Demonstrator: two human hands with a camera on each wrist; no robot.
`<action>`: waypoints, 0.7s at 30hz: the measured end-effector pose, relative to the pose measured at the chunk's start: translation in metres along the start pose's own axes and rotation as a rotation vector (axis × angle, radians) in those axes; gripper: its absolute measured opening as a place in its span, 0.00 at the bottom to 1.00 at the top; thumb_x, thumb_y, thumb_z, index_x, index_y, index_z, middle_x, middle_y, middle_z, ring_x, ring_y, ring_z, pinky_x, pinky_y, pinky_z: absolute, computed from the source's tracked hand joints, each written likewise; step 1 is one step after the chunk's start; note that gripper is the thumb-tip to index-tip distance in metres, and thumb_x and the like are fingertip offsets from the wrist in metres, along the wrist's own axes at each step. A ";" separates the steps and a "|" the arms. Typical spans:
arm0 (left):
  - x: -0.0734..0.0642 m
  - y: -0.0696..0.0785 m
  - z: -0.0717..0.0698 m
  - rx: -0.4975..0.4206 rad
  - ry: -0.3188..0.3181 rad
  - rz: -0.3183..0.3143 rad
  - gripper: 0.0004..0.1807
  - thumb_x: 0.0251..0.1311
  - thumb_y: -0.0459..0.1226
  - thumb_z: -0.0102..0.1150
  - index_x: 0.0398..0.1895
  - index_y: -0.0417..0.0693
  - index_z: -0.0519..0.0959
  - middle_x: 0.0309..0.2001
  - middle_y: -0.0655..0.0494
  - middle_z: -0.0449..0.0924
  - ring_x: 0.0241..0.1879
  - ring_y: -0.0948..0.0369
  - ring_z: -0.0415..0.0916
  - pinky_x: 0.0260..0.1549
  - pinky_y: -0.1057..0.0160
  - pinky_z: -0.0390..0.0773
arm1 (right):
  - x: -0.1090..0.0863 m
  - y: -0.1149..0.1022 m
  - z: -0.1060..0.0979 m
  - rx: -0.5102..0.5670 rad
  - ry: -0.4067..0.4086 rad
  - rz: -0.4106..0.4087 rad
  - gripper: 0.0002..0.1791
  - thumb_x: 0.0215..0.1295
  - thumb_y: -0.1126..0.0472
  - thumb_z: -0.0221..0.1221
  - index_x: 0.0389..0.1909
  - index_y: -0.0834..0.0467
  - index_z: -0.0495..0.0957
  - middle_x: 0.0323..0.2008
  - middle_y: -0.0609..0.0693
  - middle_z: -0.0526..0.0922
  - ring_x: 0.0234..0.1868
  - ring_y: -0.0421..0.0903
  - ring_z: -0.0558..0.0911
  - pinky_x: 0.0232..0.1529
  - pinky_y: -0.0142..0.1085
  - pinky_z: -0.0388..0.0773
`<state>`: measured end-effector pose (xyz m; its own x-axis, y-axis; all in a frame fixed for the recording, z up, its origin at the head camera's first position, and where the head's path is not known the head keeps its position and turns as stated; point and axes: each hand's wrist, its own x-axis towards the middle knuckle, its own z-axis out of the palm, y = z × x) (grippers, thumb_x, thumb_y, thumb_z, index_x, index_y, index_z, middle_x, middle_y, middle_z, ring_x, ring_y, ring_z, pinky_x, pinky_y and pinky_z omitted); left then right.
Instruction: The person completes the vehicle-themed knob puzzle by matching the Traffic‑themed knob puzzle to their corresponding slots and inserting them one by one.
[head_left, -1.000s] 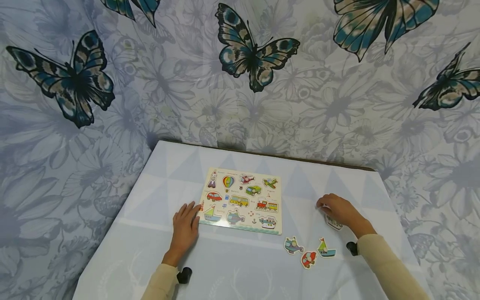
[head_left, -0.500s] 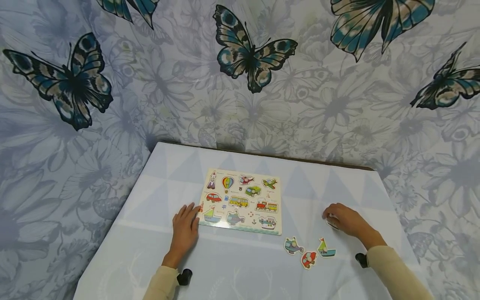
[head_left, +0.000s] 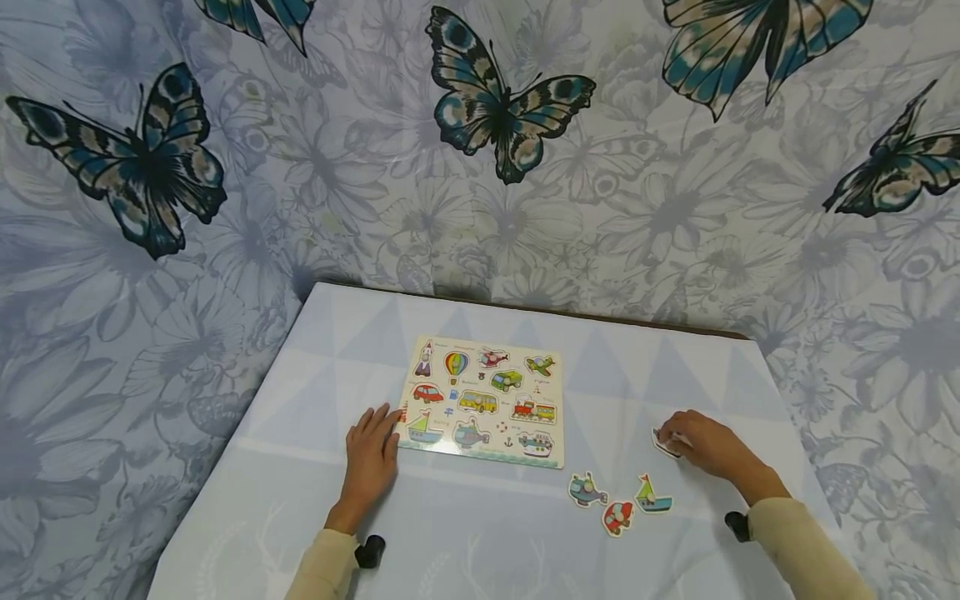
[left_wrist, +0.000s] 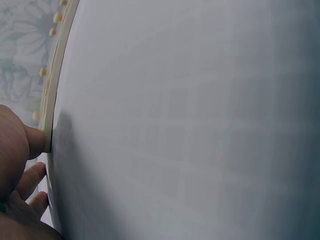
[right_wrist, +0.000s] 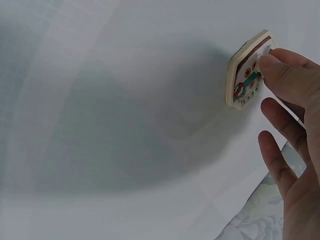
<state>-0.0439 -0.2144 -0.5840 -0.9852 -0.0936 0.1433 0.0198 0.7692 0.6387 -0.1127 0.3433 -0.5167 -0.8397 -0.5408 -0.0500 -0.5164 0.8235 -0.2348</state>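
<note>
In the head view a wooden vehicle puzzle board point(head_left: 510, 457) lies on the table. My left hand point(head_left: 371, 458) rests at its lower left corner, fingers extended; in the left wrist view the thumb point(left_wrist: 35, 142) touches the board's edge. To the right, my right hand point(head_left: 708, 448) pinches a whitish puzzle piece point(head_left: 663, 444) between thumb and index finger, other fingers spread. In the right wrist view this piece point(right_wrist: 244, 82) is tilted, with brown stripes and small round dots, its middle partly hidden by the thumb.
Loose pieces lie right of the board: a submarine piece point(head_left: 587, 490), a red piece point(head_left: 617, 518) and a sailboat piece point(head_left: 652, 497). Small wooden knobs point(left_wrist: 58, 17) stick up from the board. Behind the table hangs a butterfly-print cloth point(head_left: 637, 208).
My right hand has shifted right and a little nearer, from over the whitish piece to pinching it at the fingertips. The left hand and board stay put.
</note>
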 end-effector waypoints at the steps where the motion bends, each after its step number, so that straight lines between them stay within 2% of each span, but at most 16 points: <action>1: 0.000 0.000 0.000 0.000 0.000 -0.001 0.22 0.69 0.31 0.54 0.66 0.41 0.74 0.71 0.36 0.67 0.73 0.36 0.55 0.66 0.30 0.50 | 0.000 0.000 0.000 0.006 0.003 -0.003 0.10 0.58 0.67 0.68 0.36 0.49 0.83 0.38 0.41 0.83 0.40 0.44 0.79 0.40 0.40 0.79; 10: 0.000 0.000 0.000 -0.003 0.003 0.001 0.22 0.69 0.30 0.54 0.66 0.41 0.74 0.70 0.36 0.67 0.73 0.36 0.55 0.65 0.29 0.49 | 0.000 0.004 0.006 0.002 -0.010 0.022 0.11 0.59 0.67 0.68 0.34 0.47 0.82 0.36 0.37 0.80 0.39 0.39 0.77 0.40 0.39 0.78; 21: 0.000 0.001 -0.001 0.011 -0.003 0.000 0.22 0.69 0.30 0.54 0.66 0.40 0.74 0.71 0.36 0.67 0.73 0.36 0.55 0.66 0.29 0.49 | 0.009 -0.001 0.002 -0.016 -0.008 0.009 0.10 0.59 0.66 0.68 0.34 0.46 0.83 0.38 0.38 0.82 0.42 0.43 0.80 0.43 0.41 0.80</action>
<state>-0.0439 -0.2143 -0.5829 -0.9857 -0.0924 0.1410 0.0175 0.7761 0.6304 -0.1189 0.3371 -0.5189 -0.8431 -0.5345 -0.0595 -0.5115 0.8310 -0.2185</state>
